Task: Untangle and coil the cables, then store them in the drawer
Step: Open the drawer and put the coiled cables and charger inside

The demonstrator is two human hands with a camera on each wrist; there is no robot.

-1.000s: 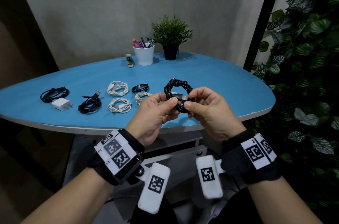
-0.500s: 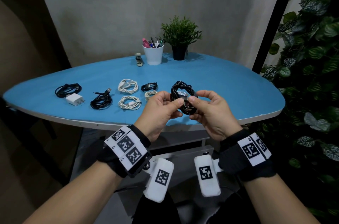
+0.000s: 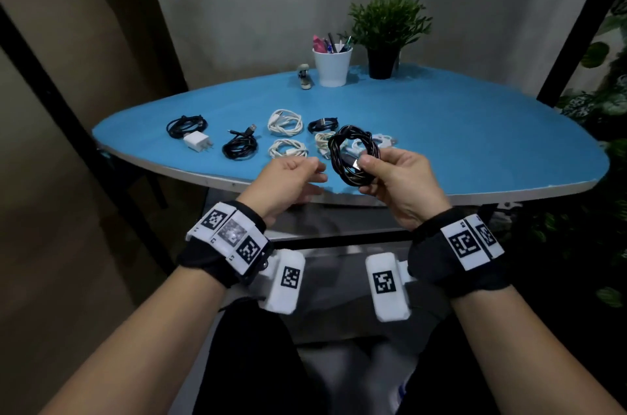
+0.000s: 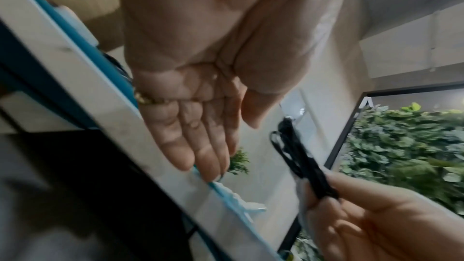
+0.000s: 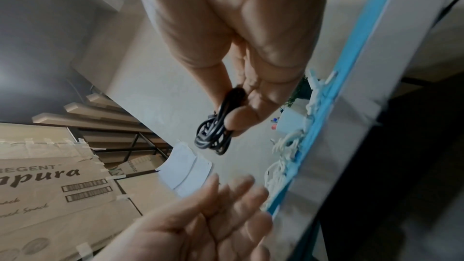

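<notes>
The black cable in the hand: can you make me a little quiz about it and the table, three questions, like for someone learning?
1. True or false: both hands grip the black coil.
2. Which stands nearer the plant: the pen cup or the charger?
3. Fill in: the left hand is ____, holding nothing.

Key
1. False. Only the right hand pinches it; the left hand is apart from it.
2. The pen cup, right beside the plant at the far edge of the table.
3. Open; the left wrist view shows its fingers straight.
</notes>
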